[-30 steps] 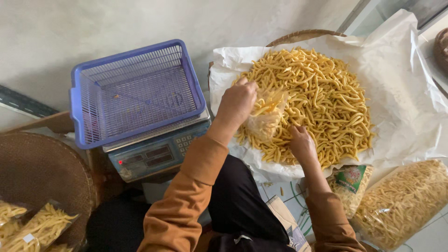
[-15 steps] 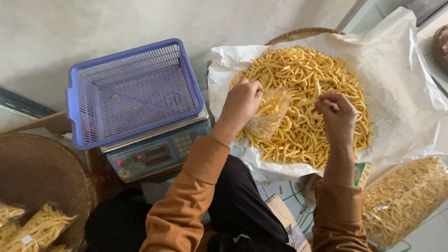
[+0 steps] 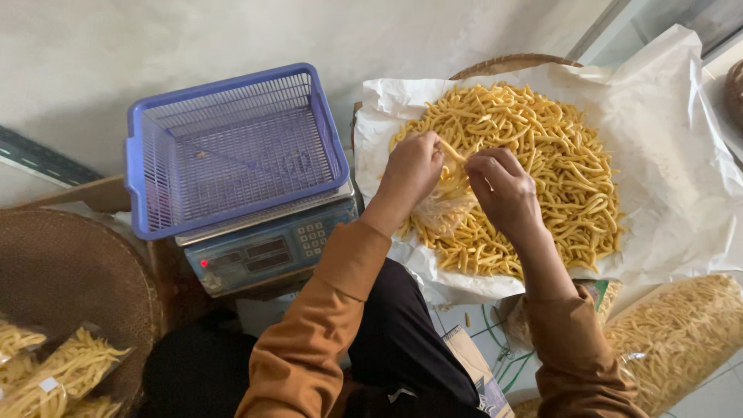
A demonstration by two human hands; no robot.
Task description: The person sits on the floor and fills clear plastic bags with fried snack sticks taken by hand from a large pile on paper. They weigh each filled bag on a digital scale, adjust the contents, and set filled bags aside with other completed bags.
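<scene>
- Orange-brown sleeves lead up from the near edge to both hands, which meet over the near part of the snack heap.
- Left hand [image 3: 412, 166] is closed around the mouth of a thin clear bag [image 3: 443, 213]; the bag hangs just under it, part filled, resting on the snack sticks [image 3: 542, 155].
- Right hand [image 3: 501, 186] is curled, pinching a few sticks at the bag's mouth; how many I cannot tell.
- Risk, as I judge it: the film is limp, so a slack hold could let the mouth fold shut and sticks would drop back onto the heap or break.
- White paper [image 3: 665, 193] overhangs the woven tray [image 3: 503, 63]; a tug on its near edge could slide sticks to the floor.
- Beyond, to the left, the blue basket [image 3: 232, 147] sits on the scale [image 3: 263, 248]; a careless drop could tip it.
</scene>
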